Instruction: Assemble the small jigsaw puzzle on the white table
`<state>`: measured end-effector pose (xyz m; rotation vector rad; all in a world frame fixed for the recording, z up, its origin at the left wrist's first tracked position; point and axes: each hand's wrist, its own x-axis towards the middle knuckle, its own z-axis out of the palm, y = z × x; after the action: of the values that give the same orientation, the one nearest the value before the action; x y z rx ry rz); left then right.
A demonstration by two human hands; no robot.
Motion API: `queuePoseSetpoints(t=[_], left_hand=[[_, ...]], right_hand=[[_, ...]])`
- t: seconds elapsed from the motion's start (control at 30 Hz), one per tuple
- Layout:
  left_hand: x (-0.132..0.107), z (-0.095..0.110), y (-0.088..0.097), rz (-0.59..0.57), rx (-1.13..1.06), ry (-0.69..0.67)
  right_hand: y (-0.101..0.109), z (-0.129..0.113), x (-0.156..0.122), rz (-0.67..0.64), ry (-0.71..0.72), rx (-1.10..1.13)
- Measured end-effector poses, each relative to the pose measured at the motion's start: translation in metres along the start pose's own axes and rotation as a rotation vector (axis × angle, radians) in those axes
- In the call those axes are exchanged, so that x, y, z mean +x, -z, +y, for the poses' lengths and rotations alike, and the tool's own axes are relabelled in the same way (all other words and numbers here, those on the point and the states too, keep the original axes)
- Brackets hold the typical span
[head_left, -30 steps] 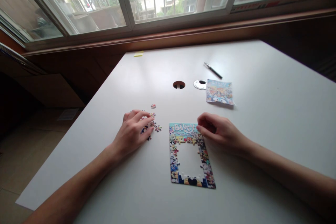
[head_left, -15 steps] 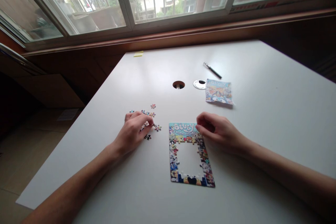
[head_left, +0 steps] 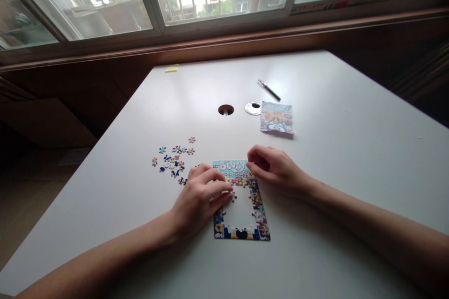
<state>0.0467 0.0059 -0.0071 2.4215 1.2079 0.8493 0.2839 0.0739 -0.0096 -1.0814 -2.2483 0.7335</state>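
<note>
A colourful jigsaw puzzle (head_left: 259,210) lies flat on the white table, its border joined and its middle a bare white area. Over its left side is my left hand (head_left: 206,191), thumb and fingers pinched on a small puzzle piece (head_left: 233,196) inside the upper part of the frame. At the puzzle's top right corner rests my right hand (head_left: 273,166), fingers curled, with thumb and forefinger closed on the edge. Several loose pieces (head_left: 171,162) are spread on the table to the left; my left hand partly covers the nearest ones.
Behind the puzzle, a printed packet (head_left: 277,117) lies beside a round silver cover (head_left: 252,109). A black pen (head_left: 269,89) lies farther back. The table has a round cable hole (head_left: 226,110) and a yellow sticker (head_left: 171,68) at its far edge.
My left hand has moved right from the loose pieces to the puzzle, bringing a piece along. My right hand stays at the corner. The whole view has shifted slightly.
</note>
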Motion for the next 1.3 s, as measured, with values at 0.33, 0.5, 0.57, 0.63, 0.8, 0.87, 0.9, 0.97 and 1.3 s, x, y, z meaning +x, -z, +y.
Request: queuePoseSetpoints(t=[0.33, 0.5, 0.57, 0.63, 0.8, 0.87, 0.9, 0.97, 1.3], left_hand=[[-0.006, -0.013, 0.021, 0.055, 0.067, -0.008], [-0.007, -0.014, 0.019, 0.075, 0.073, -0.011], [-0.006, -0.014, 0.019, 0.082, 0.074, -0.008], [-0.007, -0.014, 0.019, 0.077, 0.077, -0.003], [-0.007, -0.014, 0.019, 0.063, 0.077, 0.005], [-0.007, -0.014, 0.02, 0.063, 0.076, 0.001], [-0.006, -0.014, 0.019, 0.063, 0.076, -0.001], [-0.006, -0.014, 0.019, 0.062, 0.074, -0.004], [-0.006, -0.012, 0.02, 0.064, 0.004, -0.042]], right_hand=[[-0.001, -0.005, -0.005, 0.034, 0.267, -0.182], [-0.012, -0.02, -0.015, -0.067, 0.356, -0.205], [-0.017, -0.024, -0.018, -0.102, 0.356, -0.214], [-0.02, -0.027, -0.02, -0.118, 0.341, -0.224], [-0.023, -0.03, -0.02, -0.105, 0.304, -0.249], [-0.024, -0.031, -0.019, -0.096, 0.308, -0.252], [-0.024, -0.031, -0.019, -0.092, 0.311, -0.252], [-0.026, -0.03, -0.019, -0.077, 0.32, -0.249], [-0.025, -0.029, -0.017, 0.038, 0.437, -0.26]])
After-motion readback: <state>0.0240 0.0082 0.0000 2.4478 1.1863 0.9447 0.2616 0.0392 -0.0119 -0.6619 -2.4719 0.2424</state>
